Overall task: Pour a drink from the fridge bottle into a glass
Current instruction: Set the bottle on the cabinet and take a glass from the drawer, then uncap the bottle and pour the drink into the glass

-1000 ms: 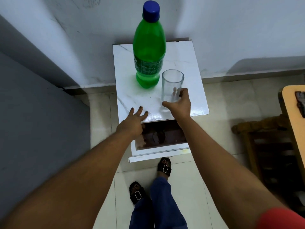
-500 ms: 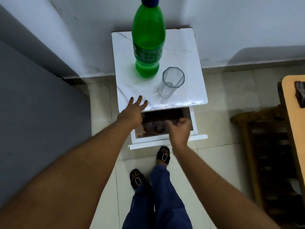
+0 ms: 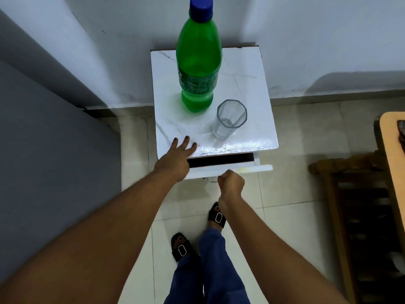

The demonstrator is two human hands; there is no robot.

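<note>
White marble-look cabinet top [image 3: 245, 69] carries the left hand [image 3: 173, 160], laid flat at its near left edge with fingers spread and grasping nothing. The right hand [image 3: 231, 183] is clenched into a fist at the front of the slightly open drawer [image 3: 230, 168]; whether it grips a handle cannot be made out, and the drawer's inside is dark. One green plastic bottle [image 3: 198, 60] stands upright towards the back of the top, long axis vertical, blue cap [image 3: 201, 6] on and pointing up. One clear faceted glass [image 3: 229, 119] stands just beside it to the front right, mouth up, empty. Two sandalled feet [image 3: 182, 247] show below. Wooden furniture [image 3: 390, 137] is cut off at the right.
</note>
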